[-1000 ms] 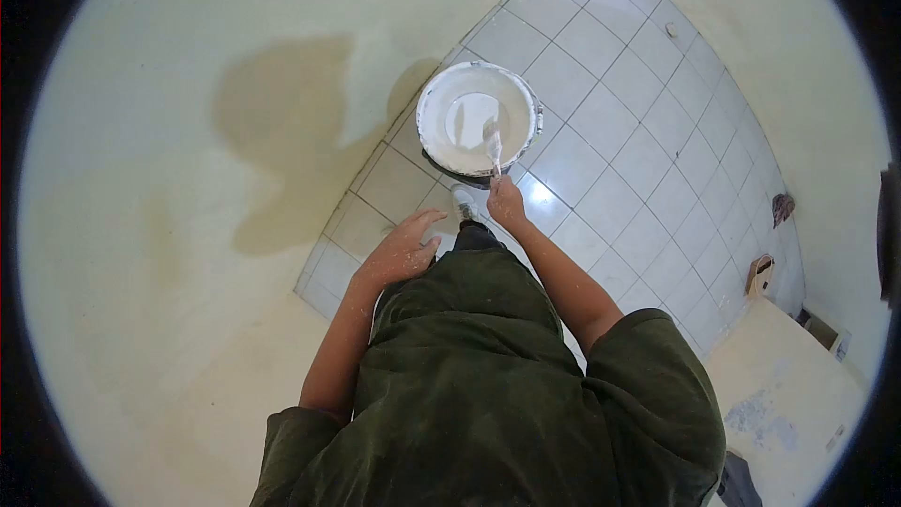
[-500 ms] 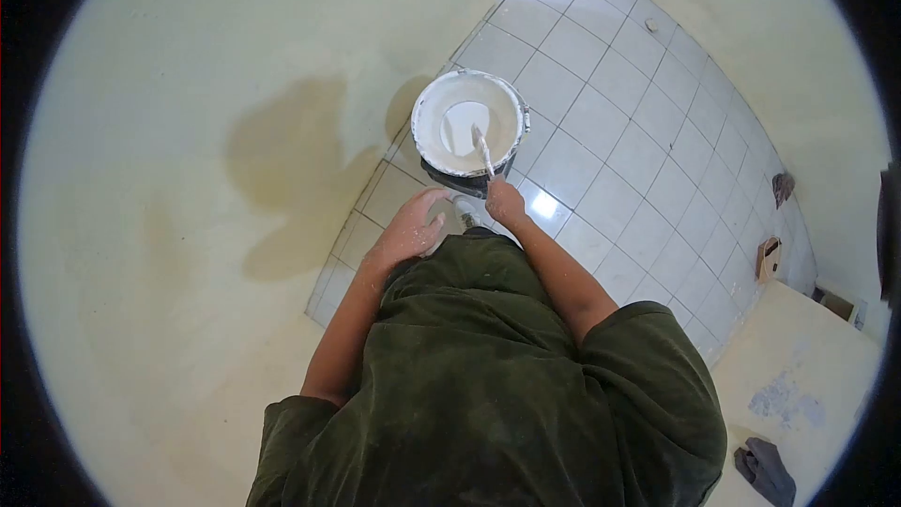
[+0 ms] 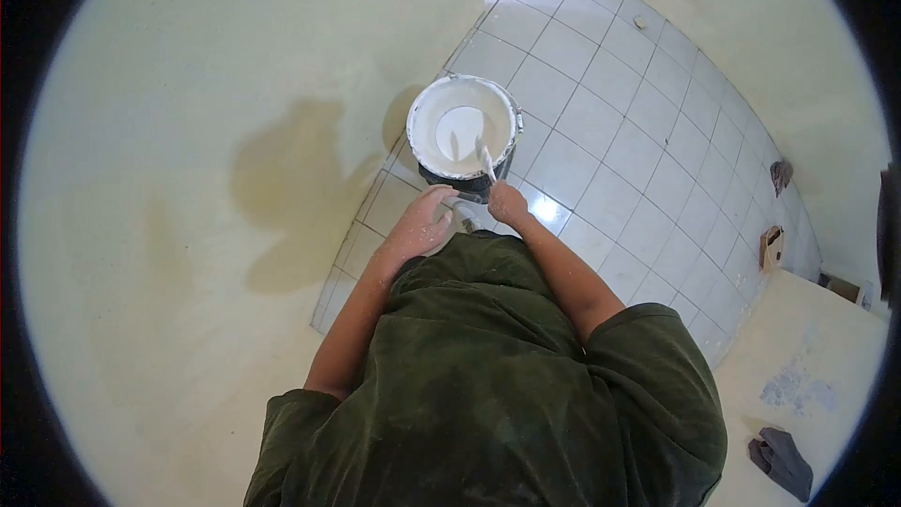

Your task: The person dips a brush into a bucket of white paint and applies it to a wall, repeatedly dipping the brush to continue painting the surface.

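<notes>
A white paint bucket (image 3: 424, 152) stands on the tiled floor (image 3: 601, 84) next to the pale wall (image 3: 188, 131). White paint fills its bottom. My right hand (image 3: 508, 204) grips the handle of a paintbrush (image 3: 487, 165), whose tip reaches down into the bucket near its close rim. My left hand (image 3: 419, 222), spattered with white paint, hovers empty with curled fingers just below the bucket, beside the right hand. My dark green shirt hides the floor under me.
A small brown box (image 3: 774, 246) and a dark rag (image 3: 780, 174) lie by the right wall. Another dark cloth (image 3: 781, 460) lies on a pale surface at the lower right. A damp-looking stain (image 3: 291, 188) marks the left wall.
The view has shifted so the bucket sits a little farther up. My left hand has moved up and right toward the bucket's near side. The brush stays in the bucket.
</notes>
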A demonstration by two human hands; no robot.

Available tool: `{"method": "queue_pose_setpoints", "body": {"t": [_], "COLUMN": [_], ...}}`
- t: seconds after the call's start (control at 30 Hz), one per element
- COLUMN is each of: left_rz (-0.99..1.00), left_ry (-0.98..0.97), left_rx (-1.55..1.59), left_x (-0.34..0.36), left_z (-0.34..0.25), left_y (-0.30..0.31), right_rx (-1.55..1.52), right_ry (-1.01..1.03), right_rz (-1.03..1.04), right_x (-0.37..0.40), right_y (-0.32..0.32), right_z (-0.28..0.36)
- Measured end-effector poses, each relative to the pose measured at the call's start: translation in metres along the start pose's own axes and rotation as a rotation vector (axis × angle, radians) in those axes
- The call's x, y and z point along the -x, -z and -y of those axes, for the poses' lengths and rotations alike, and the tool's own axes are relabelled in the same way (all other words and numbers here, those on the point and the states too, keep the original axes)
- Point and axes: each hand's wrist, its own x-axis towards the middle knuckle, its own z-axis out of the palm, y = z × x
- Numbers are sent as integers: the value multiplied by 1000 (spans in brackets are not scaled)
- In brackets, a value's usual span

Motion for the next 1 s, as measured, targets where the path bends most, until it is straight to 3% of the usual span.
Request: {"method": "queue_pose_setpoints", "body": {"t": [0.07, 0.37, 0.47, 0.57, 0.67, 0.77, 0.87, 1.0], "left_rz": [-5, -4, 3, 12, 7, -10, 6, -20], "left_ry": [-16, 28, 0, 21, -11, 45, 61, 57], "left_rx": [5, -10, -6, -14, -52, -94, -91, -50], "left_x": [-2, -2, -2, -2, -2, -1, -2, -1], "left_z": [1, 4, 1, -2, 2, 5, 9, -4], "left_y": [-1, -4, -1, 2, 3, 4, 6, 8], "right_rx": [115, -18, 76, -21, 97, 54, 119, 101], "right_ry": [122, -53, 92, -25, 81, 34, 85, 16], "right_rz": [20, -32, 10, -17, 49, 35, 161, 111], "right_x": [-7, 3, -13, -1, -10, -5, -16, -13], "right_y": [-8, 8, -17, 5, -5, 6, 0, 8], "right_z": [-14, 6, -21, 3, -14, -4, -17, -5]}}
